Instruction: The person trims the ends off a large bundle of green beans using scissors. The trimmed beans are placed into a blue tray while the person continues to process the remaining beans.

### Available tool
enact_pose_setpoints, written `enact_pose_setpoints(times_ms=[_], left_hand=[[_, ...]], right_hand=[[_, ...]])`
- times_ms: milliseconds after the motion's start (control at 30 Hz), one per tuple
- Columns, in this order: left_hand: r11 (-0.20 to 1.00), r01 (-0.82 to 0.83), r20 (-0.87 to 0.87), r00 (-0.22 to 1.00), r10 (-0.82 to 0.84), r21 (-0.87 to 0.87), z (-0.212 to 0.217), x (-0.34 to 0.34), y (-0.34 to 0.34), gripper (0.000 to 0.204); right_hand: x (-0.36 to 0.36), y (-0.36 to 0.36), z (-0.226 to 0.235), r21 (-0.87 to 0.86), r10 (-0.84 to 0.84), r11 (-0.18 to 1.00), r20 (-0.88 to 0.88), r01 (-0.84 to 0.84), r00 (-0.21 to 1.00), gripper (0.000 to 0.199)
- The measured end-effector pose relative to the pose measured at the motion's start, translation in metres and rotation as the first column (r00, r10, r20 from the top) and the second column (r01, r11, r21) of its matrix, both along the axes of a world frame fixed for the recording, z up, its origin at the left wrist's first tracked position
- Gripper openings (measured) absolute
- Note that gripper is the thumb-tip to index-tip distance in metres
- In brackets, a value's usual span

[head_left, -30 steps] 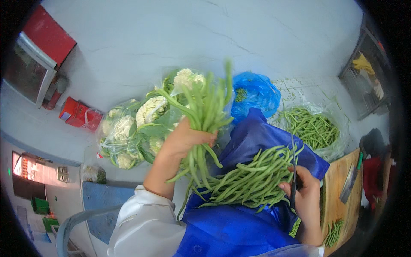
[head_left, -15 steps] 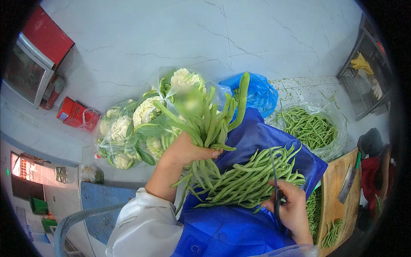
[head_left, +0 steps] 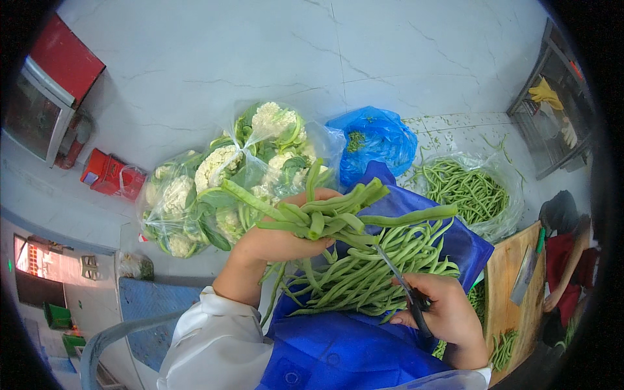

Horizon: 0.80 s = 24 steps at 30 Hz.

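One bean bunch (head_left: 325, 220), now tipped rightward | left hand (head_left: 276, 246): pinching it | right hand (head_left: 450, 313): gripping scissors (head_left: 412, 298), blades now nearer bunch

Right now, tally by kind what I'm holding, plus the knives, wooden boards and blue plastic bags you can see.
Bunch of green beans, in your left hand: 1
Scissors, in your right hand: 1
Green-handled knife: 1
Wooden board: 1
Blue plastic bag: 1
Total: 5, counting the bunch as one
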<state>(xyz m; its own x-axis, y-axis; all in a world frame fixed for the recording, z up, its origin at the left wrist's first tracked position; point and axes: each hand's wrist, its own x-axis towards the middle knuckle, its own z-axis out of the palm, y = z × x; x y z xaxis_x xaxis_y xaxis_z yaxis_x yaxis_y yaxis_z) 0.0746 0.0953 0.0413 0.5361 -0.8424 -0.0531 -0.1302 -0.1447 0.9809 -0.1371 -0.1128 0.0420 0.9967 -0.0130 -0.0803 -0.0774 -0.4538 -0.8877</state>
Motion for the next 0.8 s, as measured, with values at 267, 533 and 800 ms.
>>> enact_pose_setpoints(times_ms=[267, 533, 800], left_hand=[[0.998, 0.018, 0.128, 0.991, -0.025, 0.054, -0.002, 0.001, -0.005, 0.051], [0.996, 0.033, 0.180, 0.983, -0.047, 0.079, -0.009, 0.000, -0.009, 0.057], [0.916, -0.387, 0.091, 0.914, 0.397, -0.107, -0.011, 0.028, -0.015, 0.042]], right_hand=[[0.003, 0.000, 0.011, -0.081, -0.012, 0.997, 0.015, 0.013, 1.000, 0.047], [0.005, 0.008, 0.009, 0.059, -0.065, 0.996, -0.090, 0.070, 0.994, 0.036], [-0.015, 0.009, -0.031, 0.337, -0.322, 0.889, -0.017, 0.309, 0.947, 0.048]])
